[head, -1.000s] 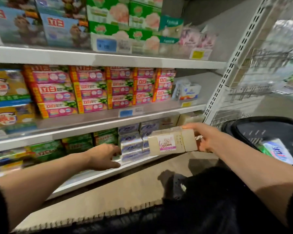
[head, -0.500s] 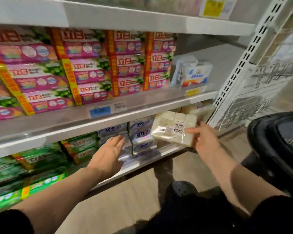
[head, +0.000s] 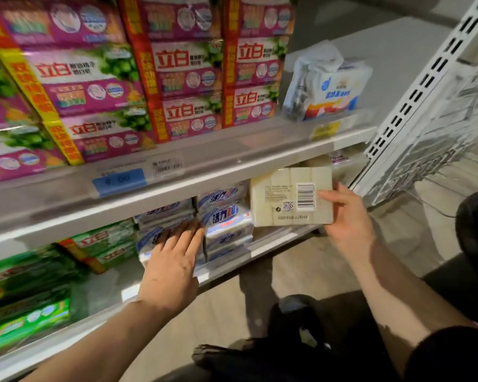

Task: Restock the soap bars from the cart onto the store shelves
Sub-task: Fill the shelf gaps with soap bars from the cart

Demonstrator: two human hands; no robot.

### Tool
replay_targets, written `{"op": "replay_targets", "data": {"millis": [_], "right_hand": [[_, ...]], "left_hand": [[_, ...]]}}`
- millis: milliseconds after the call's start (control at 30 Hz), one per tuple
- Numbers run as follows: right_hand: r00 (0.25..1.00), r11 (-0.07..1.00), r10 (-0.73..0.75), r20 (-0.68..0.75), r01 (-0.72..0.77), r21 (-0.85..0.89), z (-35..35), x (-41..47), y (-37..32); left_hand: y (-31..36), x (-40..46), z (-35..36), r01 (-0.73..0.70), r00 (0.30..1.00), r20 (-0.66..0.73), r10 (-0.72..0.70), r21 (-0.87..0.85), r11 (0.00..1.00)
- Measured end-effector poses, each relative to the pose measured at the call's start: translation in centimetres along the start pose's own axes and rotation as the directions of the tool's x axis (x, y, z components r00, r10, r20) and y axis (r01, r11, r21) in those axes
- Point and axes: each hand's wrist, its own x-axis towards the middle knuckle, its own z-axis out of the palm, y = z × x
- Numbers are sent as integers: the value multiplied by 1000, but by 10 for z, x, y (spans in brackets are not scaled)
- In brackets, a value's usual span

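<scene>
My right hand [head: 345, 219] grips a cream-coloured pack of soap bars [head: 284, 197] by its right edge, barcode side facing me, at the mouth of the lower shelf [head: 271, 241]. My left hand [head: 171, 260] lies flat with fingers spread on a stack of blue-and-white soap packs [head: 226, 219] on that same shelf, just left of the held pack. More cream packs [head: 340, 158] sit deeper in the shelf at the right, partly hidden by the shelf above. The cart [head: 475, 224] shows only as a dark rim at the right edge.
Pink soap boxes [head: 182, 67] fill the shelf above, with a white-and-blue pack [head: 331, 86] at its right end. Green packs [head: 102, 244] lie left of my left hand. A white slotted upright [head: 425, 78] borders the shelves on the right. My dark trousers and shoes are below.
The view has closed in on the lower shelves. My right hand has brought the cream pack nearer the lower shelf opening, and my left hand has settled on the blue-and-white packs.
</scene>
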Motion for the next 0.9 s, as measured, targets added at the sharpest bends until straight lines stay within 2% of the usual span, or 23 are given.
{"op": "replay_targets", "data": {"millis": [333,533,700,833,900], "right_hand": [[998,995,-51,44,47,93,-6,21,3],[986,981,-131,101,114,160,-12,6,2],[992,987,104,-72,-94,134,-12,-17,0],[908,931,366,-204,-361,61,5,-12,-16],[866,904,415,-280,-426,20,14,-8,-21]], "left_hand": [[-1,-1,8,-2,999,-34,3,42,999],[1,0,9,9,999,-39,-7,62,998],[0,-1,10,-1,999,-46,5,80,997],[2,-2,9,4,999,-40,0,91,996],[2,-1,9,10,999,-33,-7,85,996]]}}
